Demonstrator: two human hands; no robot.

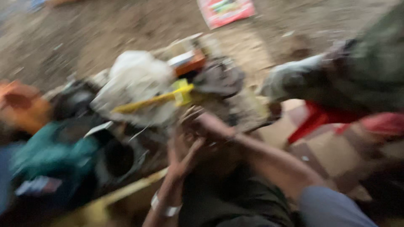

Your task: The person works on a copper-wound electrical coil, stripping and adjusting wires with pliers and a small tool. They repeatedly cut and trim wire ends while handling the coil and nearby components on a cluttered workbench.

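The view is badly blurred by motion. My left hand (182, 155), with a pale band at the wrist, and my right hand (202, 124) meet near the middle, fingers bent together below a cluttered pile. Whether they hold anything cannot be made out. Just above them lie a white crumpled bag or cloth (134, 80), a yellow stick-like tool (155, 98) and a dark rounded object (221, 77).
A teal and black machine-like object (63, 155) lies at the left, an orange shape (23, 105) beyond it. A red printed packet (225, 10) rests on the dirt ground at the top. Another person's grey-green sleeve (336, 80) and red item (315, 120) are at the right.
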